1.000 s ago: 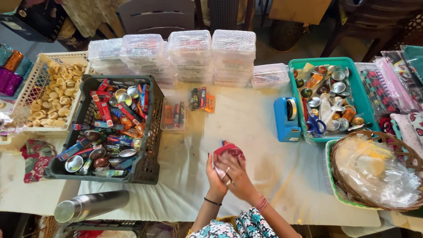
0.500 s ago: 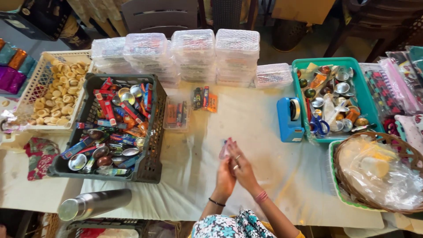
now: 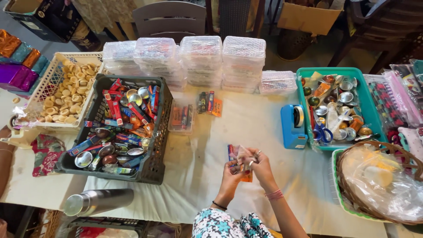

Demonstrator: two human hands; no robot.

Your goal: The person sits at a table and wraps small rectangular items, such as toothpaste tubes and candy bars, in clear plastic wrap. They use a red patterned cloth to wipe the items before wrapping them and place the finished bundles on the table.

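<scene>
Head view shows a small clear packet pinched between your left hand and right hand, both gripping it above the white tablecloth; its contents look orange and blue, though blurred. Dark crate sits well left.

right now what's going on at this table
A person stands at a cloth-covered table, both hands together over it. The left hand and right hand hold a small clear packet with colourful little items inside. A dark crate of small packets and metal bowls sits to the left, a blue tape dispenser to the right.
</scene>
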